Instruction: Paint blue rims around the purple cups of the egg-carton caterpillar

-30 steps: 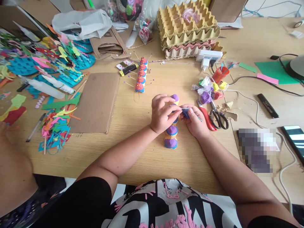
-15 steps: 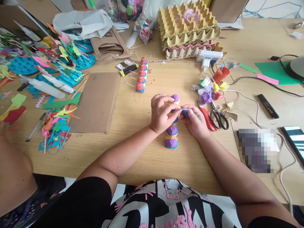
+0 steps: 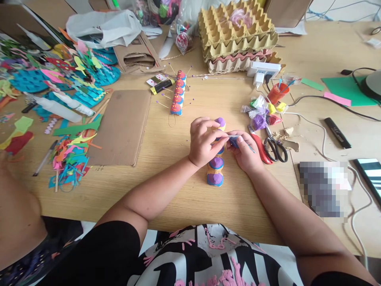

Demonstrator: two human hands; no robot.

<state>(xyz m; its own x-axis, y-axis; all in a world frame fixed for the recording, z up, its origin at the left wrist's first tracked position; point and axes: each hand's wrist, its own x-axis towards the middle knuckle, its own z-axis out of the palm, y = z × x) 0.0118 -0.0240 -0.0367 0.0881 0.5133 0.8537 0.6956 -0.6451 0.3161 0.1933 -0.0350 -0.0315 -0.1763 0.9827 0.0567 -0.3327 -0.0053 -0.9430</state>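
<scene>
My right hand (image 3: 245,153) is closed round a small blue piece (image 3: 233,141) with a pale edge, above the table. My left hand (image 3: 204,141) pinches the pale end of that piece between thumb and forefinger, its other fingers curled. Beneath and between both hands lies a bumpy strip (image 3: 215,163) painted purple, blue and yellow; my hands hide part of its middle. Farther back stands a red and blue bumpy strip (image 3: 177,93) with small faces and pin-like sticks at its sides.
Flat cardboard (image 3: 120,127) and colourful scraps (image 3: 70,159) lie left. Egg trays (image 3: 236,35) are stacked behind. On the right are black-handled scissors (image 3: 276,149), a red cutter (image 3: 261,149), an orange cup (image 3: 277,93), clay packets (image 3: 258,117) and cables. Another person's arm (image 3: 16,214) is at far left.
</scene>
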